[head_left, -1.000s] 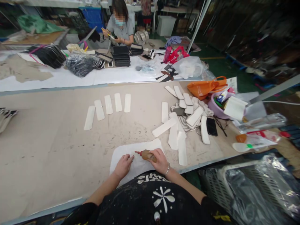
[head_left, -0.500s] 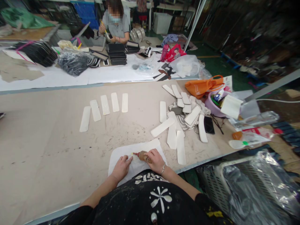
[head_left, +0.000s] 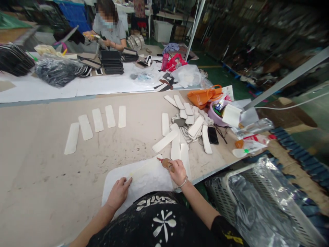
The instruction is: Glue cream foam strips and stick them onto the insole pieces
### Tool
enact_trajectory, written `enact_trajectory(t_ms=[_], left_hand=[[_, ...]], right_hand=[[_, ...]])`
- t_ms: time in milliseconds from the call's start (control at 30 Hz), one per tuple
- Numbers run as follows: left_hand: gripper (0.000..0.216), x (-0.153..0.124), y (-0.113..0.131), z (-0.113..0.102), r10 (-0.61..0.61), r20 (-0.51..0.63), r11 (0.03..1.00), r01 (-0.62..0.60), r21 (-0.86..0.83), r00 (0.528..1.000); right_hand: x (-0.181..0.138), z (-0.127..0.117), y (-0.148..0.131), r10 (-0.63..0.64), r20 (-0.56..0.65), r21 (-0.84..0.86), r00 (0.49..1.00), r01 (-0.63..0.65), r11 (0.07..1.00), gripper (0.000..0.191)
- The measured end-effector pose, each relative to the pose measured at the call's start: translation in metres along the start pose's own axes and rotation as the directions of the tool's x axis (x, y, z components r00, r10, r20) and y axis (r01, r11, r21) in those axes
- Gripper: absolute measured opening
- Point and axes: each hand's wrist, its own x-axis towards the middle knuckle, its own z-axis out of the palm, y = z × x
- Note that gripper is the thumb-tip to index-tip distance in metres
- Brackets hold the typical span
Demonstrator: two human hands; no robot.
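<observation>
My right hand [head_left: 178, 173] is wrapped around a small brown glue bottle [head_left: 167, 164], which lies tilted with its red nozzle pointing left. The nozzle tip is over the far right end of a pale cream strip [head_left: 145, 168]. This strip rests on a white sheet [head_left: 113, 176] at the table's front edge. At the strip's left end, my left hand [head_left: 119, 192] has its thumb and fingertips closed on it, steadying it against the sheet.
Several white strips [head_left: 97, 120] lie in a row at left. A pile of padded white pieces [head_left: 195, 127] is at right, near a phone [head_left: 212, 135] and a purple basin [head_left: 218, 118]. A co-worker [head_left: 109, 27] sits across the table. A plastic crate [head_left: 228, 181] stands at lower right.
My right hand has moved the glue bottle rightward, away from my left hand, along the strip to its far end. The camera view has swung to the right.
</observation>
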Motion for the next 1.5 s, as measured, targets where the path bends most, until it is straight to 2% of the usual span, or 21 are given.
enact_trajectory(t_ms=[167, 300, 433, 600, 933, 1167, 1300, 1500], left_hand=[[0.040, 0.001, 0.001, 0.000, -0.022, 0.001, 1.000, 0.022, -0.021, 1.000], [0.039, -0.003, 0.000, 0.001, -0.022, 0.012, 0.993, 0.023, -0.112, 1.000], [0.037, -0.004, 0.001, -0.002, -0.047, 0.011, 0.982, 0.048, -0.183, 0.999], [0.036, -0.001, 0.002, -0.003, -0.084, 0.040, 0.979, 0.090, -0.185, 0.996], [0.034, 0.004, 0.000, -0.002, -0.108, 0.068, 0.979, 0.118, -0.169, 0.992], [0.031, 0.005, -0.002, 0.002, -0.087, -0.048, 0.979, 0.077, -0.189, 0.995], [0.028, 0.006, -0.002, 0.000, -0.056, -0.057, 0.983, 0.045, -0.177, 0.997], [0.029, 0.009, 0.000, -0.004, -0.050, -0.046, 0.988, 0.043, -0.145, 0.998]], right_hand=[[0.001, -0.006, 0.010, 0.027, -0.065, 0.009, 0.998, -0.027, 1.000, 0.026], [-0.001, -0.003, -0.006, -0.009, -0.087, 0.104, 0.996, 0.018, 0.994, 0.027], [-0.003, 0.010, -0.036, -0.107, 0.033, 0.224, 0.994, 0.097, 0.970, 0.030], [0.000, 0.032, -0.068, -0.264, 0.208, 0.278, 0.942, 0.202, 0.939, 0.027], [0.008, 0.059, -0.079, -0.364, 0.259, 0.288, 0.895, 0.288, 0.913, 0.029], [0.001, 0.051, -0.079, -0.367, 0.282, 0.284, 0.887, 0.288, 0.915, 0.028], [-0.003, 0.045, -0.078, -0.358, 0.282, 0.287, 0.890, 0.278, 0.917, 0.028], [-0.005, 0.023, -0.056, -0.224, 0.286, 0.190, 0.932, 0.174, 0.966, 0.028]])
